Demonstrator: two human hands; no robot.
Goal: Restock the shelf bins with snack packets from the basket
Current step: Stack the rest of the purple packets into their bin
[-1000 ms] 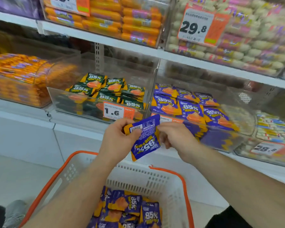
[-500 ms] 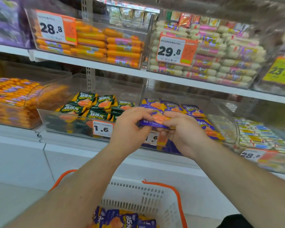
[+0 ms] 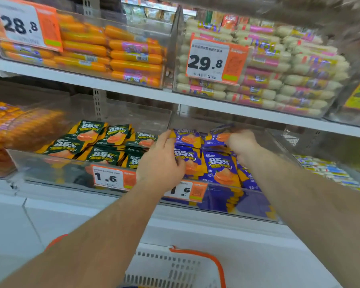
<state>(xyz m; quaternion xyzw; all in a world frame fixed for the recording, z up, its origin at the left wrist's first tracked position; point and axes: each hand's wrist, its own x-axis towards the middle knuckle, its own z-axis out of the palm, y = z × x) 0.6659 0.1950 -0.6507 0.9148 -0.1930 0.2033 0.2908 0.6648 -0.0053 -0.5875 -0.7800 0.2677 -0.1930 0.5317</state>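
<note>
Shelf bins hold sorted flavours. Right hand [image 3: 240,143] pinches a purple packet [image 3: 217,138] over its matching purple bin [image 3: 258,206]; left hand [image 3: 161,163], fingers extended, steadies neighbouring packets beside that grip.

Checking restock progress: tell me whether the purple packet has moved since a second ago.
Yes. The purple packet went from before the 1.6 price tag up into the bin.

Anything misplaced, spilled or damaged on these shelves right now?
Nothing stands out. Green packets and purple packets each lie in their own bin, unmixed. The right hand pinches one purple packet over the purple bin; the left hand rests on that pile.
</note>
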